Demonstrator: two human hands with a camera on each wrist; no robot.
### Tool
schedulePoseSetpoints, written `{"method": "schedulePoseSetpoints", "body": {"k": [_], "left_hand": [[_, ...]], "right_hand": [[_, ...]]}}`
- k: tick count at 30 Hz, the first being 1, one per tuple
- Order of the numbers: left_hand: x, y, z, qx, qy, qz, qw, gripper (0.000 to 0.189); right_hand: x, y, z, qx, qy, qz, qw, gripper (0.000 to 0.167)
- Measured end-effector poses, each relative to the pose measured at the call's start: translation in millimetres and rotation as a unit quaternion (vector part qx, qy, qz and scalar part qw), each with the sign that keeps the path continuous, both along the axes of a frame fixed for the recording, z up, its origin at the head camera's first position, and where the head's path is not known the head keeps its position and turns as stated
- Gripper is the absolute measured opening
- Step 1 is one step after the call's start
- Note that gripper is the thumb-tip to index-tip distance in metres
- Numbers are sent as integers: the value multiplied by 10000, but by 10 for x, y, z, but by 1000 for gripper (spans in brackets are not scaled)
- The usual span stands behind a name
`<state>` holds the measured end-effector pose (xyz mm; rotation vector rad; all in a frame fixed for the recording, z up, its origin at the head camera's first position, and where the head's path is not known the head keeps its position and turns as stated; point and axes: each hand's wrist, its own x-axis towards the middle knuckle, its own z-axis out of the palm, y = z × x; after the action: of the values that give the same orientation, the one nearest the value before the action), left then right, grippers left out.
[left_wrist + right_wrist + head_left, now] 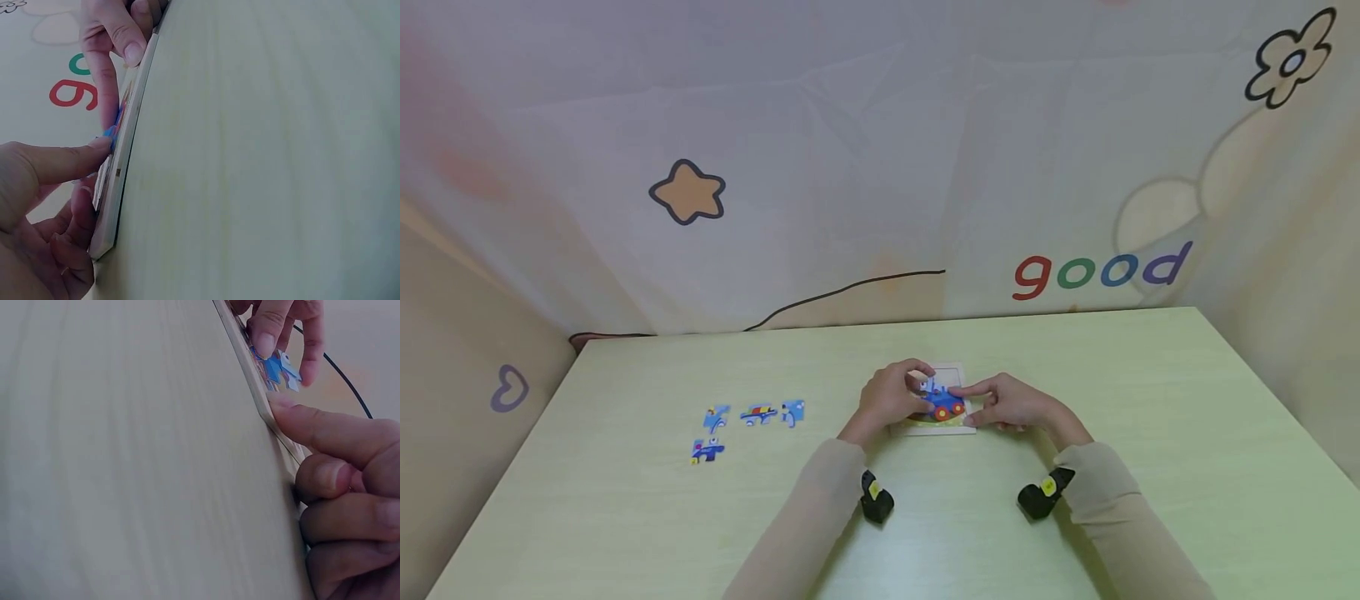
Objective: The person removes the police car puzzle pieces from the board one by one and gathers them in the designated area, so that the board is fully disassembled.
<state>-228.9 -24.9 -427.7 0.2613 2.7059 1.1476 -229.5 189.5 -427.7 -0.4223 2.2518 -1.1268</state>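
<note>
A framed puzzle board [934, 431] lies flat on the table, its picture showing a blue vehicle with red and yellow wheels. My left hand [893, 395] is over the board's left part. Between its thumb and fingers it pinches a blue and white puzzle piece [279, 367], seen tilted up from the board in the right wrist view. From the right side, my right hand [1017, 402] holds the board's edge with its thumb. Its index finger reaches straight over the picture to the blue vehicle, and the other fingers curl beside the frame. The left hand hides part of the picture.
Several loose puzzle pieces lie left of the board, among them a car piece [758, 414], a blue piece [792, 412] and one nearer the front [707, 451]. A printed cloth [850, 167] hangs behind the pale table [625, 517].
</note>
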Motion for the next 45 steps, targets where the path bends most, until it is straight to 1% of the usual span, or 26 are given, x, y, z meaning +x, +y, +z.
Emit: {"method": "schedulePoseSetpoints", "body": {"k": [4, 6, 9, 11, 13, 17, 20, 24, 27, 29, 31, 35, 37, 39, 42, 45], "left_hand": [[-13, -64, -25, 579, -55, 112, 9982, 36], [-16, -119, -18, 1009, -264, 249, 9942, 35], [-11, -255, 12, 1560, -594, 439, 9850, 36], [16, -382, 43, 1768, -786, 522, 9797, 37], [59, -532, 66, 1816, -815, 560, 9784, 38], [192, -903, 95, 1694, -696, 642, 9810, 39], [323, -1221, 112, 1529, -597, 665, 9842, 39], [498, -1633, 111, 1252, -558, 735, 9878, 38], [606, -1890, 96, 1049, -562, 896, 9888, 38], [665, -2021, 92, 923, -558, 982, 9893, 39], [716, -2113, 95, 830, -534, 980, 9903, 40], [785, -2211, 102, 763, -465, 789, 9929, 41], [800, -2235, 105, 679, -366, 659, 9948, 40], [804, -2247, 107, 578, -311, 601, 9960, 40], [802, -2245, 110, 276, -210, 589, 9977, 37], [799, -2241, 112, 80, -168, 566, 9982, 36]], "right_hand": [[0, -2, -3, -16, 65, 40, 10000, 51], [3, -6, -3, -6, 75, 36, 10000, 51], [9, -12, -2, 23, 64, -12, 10000, 50], [11, -14, -4, 33, 51, -43, 10000, 50], [12, -15, -5, 28, 38, -79, 10000, 50], [13, -22, -4, 0, 77, -67, 9999, 51], [17, -27, 0, -15, 118, -16, 9999, 50], [27, -28, 6, -72, 75, -5, 9999, 50], [30, -22, 10, -103, 65, -16, 9999, 51], [29, -19, 10, -93, 74, -25, 9999, 51], [27, -11, 7, -82, 85, -29, 9999, 51], [30, -4, 7, -78, 67, -43, 9999, 51], [32, -3, 7, -83, 72, -39, 9999, 51], [32, -1, 4, -97, 81, -26, 9999, 51], [33, -5, -1, -100, 80, -34, 9999, 51], [35, -15, 1, -102, 71, -71, 9999, 50]]}}
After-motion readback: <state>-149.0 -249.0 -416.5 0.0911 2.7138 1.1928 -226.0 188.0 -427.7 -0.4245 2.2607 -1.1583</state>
